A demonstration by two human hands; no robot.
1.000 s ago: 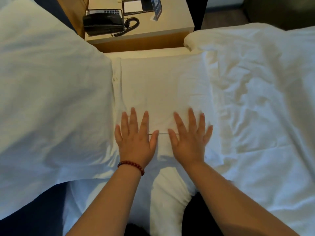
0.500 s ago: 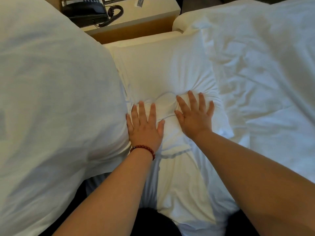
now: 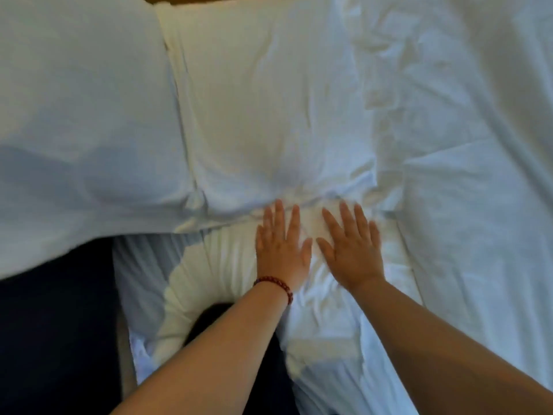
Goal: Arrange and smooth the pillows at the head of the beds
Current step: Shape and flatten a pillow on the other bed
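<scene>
hands [image 3: 282, 253] flat on pillow [image 3: 269, 115]

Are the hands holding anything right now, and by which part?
Nothing is held. The left hand and right hand lie flat, fingers straight, pressing on the near edge of the pillow.

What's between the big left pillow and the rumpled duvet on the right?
A flatter white pillow, in the head view; left hand and right hand lie flat at its near edge.
</scene>
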